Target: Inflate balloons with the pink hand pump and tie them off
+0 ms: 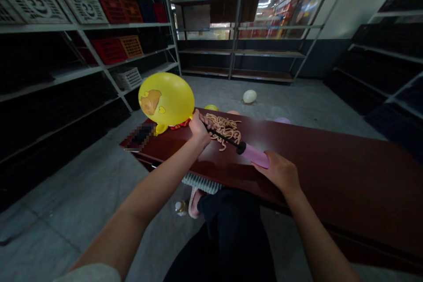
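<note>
An inflated yellow balloon (170,97) with a brown printed picture stands out to the left of my left hand (200,128). That hand is closed around the balloon's neck and the end of a hand balloon pump. From it the pump's black rod runs down to the right into a pink barrel (254,155). My right hand (282,172) grips the barrel's lower end, and the rod is drawn well out. Behind the rod, a tangle of tan, string-like strands (224,128) lies on the dark red table (317,158). The nozzle is hidden by my fingers.
Small yellow pieces (161,129) and a pixelated dark object (141,136) lie at the table's left end. A white balloon (250,96) rests on the floor beyond. Shelves with crates (82,6) line the left wall; a bottle (180,208) stands beside my foot.
</note>
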`<state>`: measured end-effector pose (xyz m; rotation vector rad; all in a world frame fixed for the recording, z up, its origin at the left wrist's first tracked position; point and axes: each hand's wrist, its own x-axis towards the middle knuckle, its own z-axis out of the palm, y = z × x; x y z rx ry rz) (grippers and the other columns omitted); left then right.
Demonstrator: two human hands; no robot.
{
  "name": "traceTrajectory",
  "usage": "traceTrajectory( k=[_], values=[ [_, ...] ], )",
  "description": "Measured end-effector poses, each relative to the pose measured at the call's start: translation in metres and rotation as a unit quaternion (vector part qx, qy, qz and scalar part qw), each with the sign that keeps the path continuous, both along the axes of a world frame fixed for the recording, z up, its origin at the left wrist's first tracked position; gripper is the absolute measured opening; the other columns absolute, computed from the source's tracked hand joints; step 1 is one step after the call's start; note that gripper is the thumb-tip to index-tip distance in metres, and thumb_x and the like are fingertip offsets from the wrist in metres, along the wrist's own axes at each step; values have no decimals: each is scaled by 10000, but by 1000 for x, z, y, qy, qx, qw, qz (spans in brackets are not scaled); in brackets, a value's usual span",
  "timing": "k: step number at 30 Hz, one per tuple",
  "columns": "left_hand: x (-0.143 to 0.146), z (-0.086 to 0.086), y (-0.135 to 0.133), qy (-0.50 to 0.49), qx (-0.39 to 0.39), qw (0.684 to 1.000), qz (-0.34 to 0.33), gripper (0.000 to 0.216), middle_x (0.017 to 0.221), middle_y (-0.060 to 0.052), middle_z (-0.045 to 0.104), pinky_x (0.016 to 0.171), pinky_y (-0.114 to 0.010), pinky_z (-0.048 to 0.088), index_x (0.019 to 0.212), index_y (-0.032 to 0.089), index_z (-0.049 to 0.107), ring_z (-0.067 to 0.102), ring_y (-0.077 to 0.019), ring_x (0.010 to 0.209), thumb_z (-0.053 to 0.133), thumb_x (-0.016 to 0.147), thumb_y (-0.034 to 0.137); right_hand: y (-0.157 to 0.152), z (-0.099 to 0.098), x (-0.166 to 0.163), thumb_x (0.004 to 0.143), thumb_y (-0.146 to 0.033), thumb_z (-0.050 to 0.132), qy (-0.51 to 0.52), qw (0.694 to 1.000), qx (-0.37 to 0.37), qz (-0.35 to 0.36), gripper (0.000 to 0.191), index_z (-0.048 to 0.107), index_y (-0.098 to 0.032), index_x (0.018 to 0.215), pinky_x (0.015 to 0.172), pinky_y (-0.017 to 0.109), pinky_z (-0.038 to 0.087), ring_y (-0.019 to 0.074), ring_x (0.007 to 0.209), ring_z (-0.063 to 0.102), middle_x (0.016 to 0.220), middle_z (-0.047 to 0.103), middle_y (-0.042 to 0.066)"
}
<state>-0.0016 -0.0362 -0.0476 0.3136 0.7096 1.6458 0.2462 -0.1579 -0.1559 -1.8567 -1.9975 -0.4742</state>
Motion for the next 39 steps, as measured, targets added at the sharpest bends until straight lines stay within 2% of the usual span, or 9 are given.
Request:
traceTrajectory(
  k=[3,7,13,18,22,26,33,39],
  values=[
    [-8,3,9,-2,-7,1000,21,444,430,67,287,371,-240,202,608,220,269,255,-83,314,438,1008,315,0,-2,1,858,-583,632,-5,1000,9,6,430,696,-173,971,637,308,388,226,733,680,862,747,97],
    [6,4,13,-3,21,999,34,479,450,71,284,377,-235,202,614,217,283,246,-71,329,513,990,405,0,-6,5,864,-578,612,27,999,47,-7,446,708,-171,1018,621,309,386,223,717,681,869,756,94],
    [59,-4,9,12,49,999,3,596,439,74,266,375,-231,195,606,216,268,240,-61,329,563,932,618,1,-7,11,857,-577,625,64,994,91,-19,432,719,-177,988,623,302,362,206,675,660,831,758,80],
    [117,-20,-7,24,63,996,-50,592,415,71,283,353,-233,204,584,220,285,252,-62,303,567,938,602,3,-7,11,846,-566,657,81,992,85,-46,435,709,-171,1022,616,301,337,202,669,656,842,758,80],
    [141,-26,-12,32,84,993,-82,591,407,64,304,336,-225,202,564,216,294,267,-62,288,565,950,571,3,-5,12,841,-563,663,113,987,86,-70,403,702,-187,980,606,302,330,218,680,671,815,755,78],
    [135,-23,-9,41,92,990,-101,577,411,50,334,327,-225,230,549,216,311,303,-73,288,536,977,531,2,-2,10,860,-577,642,117,989,67,-56,395,687,-202,975,601,301,326,216,682,675,805,752,65],
    [96,-17,-17,33,69,995,-61,556,395,65,314,323,-227,250,551,216,292,288,-78,273,556,969,473,0,-6,2,890,-578,617,64,997,42,-11,423,678,-183,1028,617,299,351,214,720,691,891,762,87],
    [51,6,-10,30,60,997,-27,540,407,64,319,339,-231,267,562,219,287,299,-80,291,543,975,454,0,-10,4,894,-615,579,49,997,53,10,484,695,-173,1053,631,293,387,229,748,705,915,771,100]
  ],
)
